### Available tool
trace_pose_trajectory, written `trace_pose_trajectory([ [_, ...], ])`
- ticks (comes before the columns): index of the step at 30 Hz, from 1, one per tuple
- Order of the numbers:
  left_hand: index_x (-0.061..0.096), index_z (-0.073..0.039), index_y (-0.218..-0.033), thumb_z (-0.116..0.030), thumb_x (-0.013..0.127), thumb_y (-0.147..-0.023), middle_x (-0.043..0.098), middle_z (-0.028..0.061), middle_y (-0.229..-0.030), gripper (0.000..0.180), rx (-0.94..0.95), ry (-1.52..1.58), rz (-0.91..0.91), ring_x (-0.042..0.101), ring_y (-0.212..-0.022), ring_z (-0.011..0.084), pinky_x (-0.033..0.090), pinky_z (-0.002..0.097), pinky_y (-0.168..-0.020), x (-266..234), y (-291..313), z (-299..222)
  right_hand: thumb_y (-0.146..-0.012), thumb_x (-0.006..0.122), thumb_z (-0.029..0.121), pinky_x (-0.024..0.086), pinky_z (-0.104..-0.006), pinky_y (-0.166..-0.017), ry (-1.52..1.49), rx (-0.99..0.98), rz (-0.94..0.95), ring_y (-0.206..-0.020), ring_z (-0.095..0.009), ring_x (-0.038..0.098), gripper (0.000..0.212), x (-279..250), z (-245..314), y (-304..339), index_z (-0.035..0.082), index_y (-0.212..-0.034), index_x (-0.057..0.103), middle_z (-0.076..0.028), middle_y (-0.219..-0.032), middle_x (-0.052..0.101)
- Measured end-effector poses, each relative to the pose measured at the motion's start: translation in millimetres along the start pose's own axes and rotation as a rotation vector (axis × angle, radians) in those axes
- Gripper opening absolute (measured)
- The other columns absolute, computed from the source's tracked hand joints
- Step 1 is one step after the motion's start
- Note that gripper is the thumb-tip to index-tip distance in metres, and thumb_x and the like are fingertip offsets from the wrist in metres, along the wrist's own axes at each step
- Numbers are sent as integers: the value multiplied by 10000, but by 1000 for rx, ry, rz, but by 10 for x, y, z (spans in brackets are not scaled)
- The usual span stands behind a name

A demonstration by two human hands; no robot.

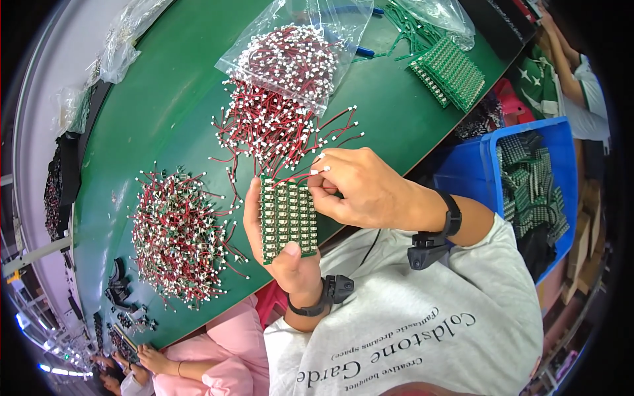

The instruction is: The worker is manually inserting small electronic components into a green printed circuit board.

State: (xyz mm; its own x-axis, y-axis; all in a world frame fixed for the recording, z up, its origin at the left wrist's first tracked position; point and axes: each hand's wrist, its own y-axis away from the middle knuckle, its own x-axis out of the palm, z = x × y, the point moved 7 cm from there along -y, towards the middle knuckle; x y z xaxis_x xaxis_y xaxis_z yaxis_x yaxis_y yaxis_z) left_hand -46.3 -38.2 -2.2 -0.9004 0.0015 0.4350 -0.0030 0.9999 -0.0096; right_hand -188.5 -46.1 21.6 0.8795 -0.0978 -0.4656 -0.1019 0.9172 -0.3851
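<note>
My left hand [292, 269] grips a green circuit board panel [289, 221] covered with rows of small white connectors, its thumb on the near end and fingers along the left side. Beside the panel's upper right corner, my right hand [360, 185] pinches red wire leads with white plugs [321, 170]. One red lead runs from these fingers across the panel's far edge; whether its end is plugged in I cannot tell. Just beyond the panel lies a heap of red and black wire leads [267, 125], spilling from a clear plastic bag [297, 63].
Left on the green table [165, 119] lies a pile of small boards with wires [178, 237]. Stacked green panels [452, 72] and green strips [409, 30] sit far right. A blue bin [489, 158] holding panels stands right. Another person's hand [157, 360] is at lower left.
</note>
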Motion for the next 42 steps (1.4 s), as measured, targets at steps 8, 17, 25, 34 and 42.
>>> trace_pose_trajectory([
  [8,333,92,-1421,-374,679,-691,512,186,-1281,933,14,-55,-11,580,-1111,234,483,339,-942,-35,7,13,-733,657,-38,484,-386,-524,89,-104,59,-607,-300,594,124,52,45,15,-22,-820,570,-122,-745,579],
  [17,336,89,-1422,-372,681,-682,522,186,-1265,937,-2,-39,-26,584,-1097,236,481,339,-943,-15,3,4,-741,659,-37,496,-374,-537,9,-44,39,-614,-283,607,134,55,3,-15,-48,-847,579,-133,-755,598],
  [25,332,98,-1419,-371,711,-675,519,188,-1262,957,10,-33,-4,582,-1098,240,482,340,-942,-25,-5,20,-758,671,-27,511,-391,-560,171,-124,98,-647,-309,617,136,93,93,1,-38,-872,597,-144,-825,611],
  [34,337,96,-1420,-373,739,-676,530,170,-1226,967,-41,4,13,583,-1066,225,483,335,-931,-91,6,8,-794,664,-27,510,-391,-574,107,-63,129,-680,-311,614,121,111,36,41,-32,-903,612,-143,-826,602],
  [42,323,114,-1416,-317,689,-694,537,224,-1225,918,-15,27,-13,596,-1086,280,497,365,-940,-189,38,-48,-795,696,21,510,-382,-604,36,-86,91,-711,-304,619,152,194,27,33,-8,-922,618,-125,-835,610],
])
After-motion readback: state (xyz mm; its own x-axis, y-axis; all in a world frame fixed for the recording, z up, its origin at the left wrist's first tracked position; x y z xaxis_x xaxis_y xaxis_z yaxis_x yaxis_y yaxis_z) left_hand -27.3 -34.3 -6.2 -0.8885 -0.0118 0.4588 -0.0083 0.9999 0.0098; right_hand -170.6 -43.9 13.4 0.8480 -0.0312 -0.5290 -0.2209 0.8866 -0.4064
